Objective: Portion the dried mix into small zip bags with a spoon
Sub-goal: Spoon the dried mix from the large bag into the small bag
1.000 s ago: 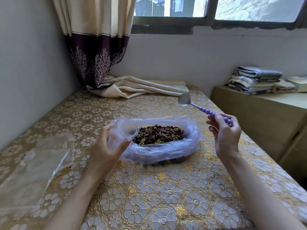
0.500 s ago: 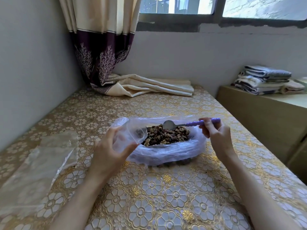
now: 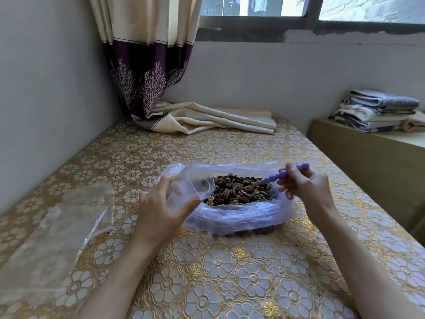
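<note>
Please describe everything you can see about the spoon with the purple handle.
The spoon has a purple handle shaped like a row of beads, plastic by its look. The right hand pinches it near the upper end, so the handle slopes down to the left. Its bowl is buried in the dried mix inside the large plastic bag and cannot be seen, so its load is unknown. Only the fingers and the mix touch it.

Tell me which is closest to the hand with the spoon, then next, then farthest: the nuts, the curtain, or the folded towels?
1. The nuts, just left of the right hand, in the big bag.
2. The folded towels, back right on the low cabinet.
3. The curtain, far back left by the window.
</note>
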Motion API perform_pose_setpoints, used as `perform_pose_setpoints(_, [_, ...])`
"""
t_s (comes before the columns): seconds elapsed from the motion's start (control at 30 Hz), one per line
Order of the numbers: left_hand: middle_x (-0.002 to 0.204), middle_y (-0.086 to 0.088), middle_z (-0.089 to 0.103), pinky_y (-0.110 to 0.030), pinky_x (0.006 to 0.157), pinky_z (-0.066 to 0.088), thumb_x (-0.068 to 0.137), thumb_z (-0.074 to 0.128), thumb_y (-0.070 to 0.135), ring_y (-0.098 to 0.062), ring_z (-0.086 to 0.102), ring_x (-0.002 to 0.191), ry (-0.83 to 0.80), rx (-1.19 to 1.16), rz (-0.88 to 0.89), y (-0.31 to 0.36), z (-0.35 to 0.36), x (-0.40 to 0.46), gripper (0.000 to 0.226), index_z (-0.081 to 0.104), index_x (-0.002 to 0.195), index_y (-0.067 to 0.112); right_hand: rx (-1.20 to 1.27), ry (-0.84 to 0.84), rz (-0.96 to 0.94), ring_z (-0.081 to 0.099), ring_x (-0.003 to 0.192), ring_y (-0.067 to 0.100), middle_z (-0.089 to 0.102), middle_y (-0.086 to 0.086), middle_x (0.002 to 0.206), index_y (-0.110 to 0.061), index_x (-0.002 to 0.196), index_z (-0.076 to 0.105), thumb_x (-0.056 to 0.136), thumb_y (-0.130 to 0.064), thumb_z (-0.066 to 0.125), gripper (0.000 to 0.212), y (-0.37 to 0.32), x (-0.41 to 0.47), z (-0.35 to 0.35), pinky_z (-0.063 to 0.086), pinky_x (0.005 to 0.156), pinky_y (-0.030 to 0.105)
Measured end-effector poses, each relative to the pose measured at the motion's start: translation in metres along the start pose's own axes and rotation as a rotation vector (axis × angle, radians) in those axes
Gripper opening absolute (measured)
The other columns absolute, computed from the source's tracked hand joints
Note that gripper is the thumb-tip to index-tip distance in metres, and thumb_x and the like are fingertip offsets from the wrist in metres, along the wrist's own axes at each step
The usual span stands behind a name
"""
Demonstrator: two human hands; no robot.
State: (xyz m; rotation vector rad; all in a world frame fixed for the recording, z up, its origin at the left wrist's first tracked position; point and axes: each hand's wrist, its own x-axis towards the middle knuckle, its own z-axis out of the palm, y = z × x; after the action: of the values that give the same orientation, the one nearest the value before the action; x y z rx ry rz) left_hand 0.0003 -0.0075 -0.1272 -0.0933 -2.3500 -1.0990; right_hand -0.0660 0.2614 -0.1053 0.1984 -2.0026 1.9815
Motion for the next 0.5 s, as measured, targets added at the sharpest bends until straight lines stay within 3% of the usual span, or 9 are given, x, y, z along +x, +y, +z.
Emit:
perform_pose_setpoints(0.1, [0.097,0.013,0.060,-0.052,0.083,0.047,0.063,0.051,0.075,-0.009,0.060,0.085,-0.036,-0.031,-0.018,-0.001,-0.001,0.002,0.060,0.043,0.110,0.040,0.121,0.063,0.103,0.059,0.045,0.011,0.064,0.006,0.055,0.000,0.075,0.061,0.094,-0.014,0.053,0.025,0.002,0.000,-0.003,0.042,0.039,0.018])
perform_pose_setpoints(0.33, [0.090,0.006,0.060,-0.050,0.075,0.049,0.055,0.048,0.083,-0.024,0.059,0.082,-0.049,-0.012,-0.067,-0.003,-0.002,0.002,0.073,0.046,0.110,0.034,0.193,0.099,0.125,0.058,0.046,0.011,0.064,0.008,0.059,0.000,0.078,0.060,0.095,-0.015,0.052,0.024,-0.002,-0.002,0.000,0.044,0.041,0.018])
perform_pose_setpoints(0.5, [0.089,0.006,0.059,-0.049,0.080,0.050,0.052,0.046,0.087,-0.022,0.059,0.083,-0.057,-0.024,-0.087,-0.004,-0.002,0.002,0.083,0.049,0.110,0.028,0.221,0.108,0.093,0.057,0.045,0.012,0.065,0.004,0.055,-0.003,0.076,0.060,0.095,-0.015,0.052,0.023,-0.010,-0.002,0.004,0.042,0.040,0.018])
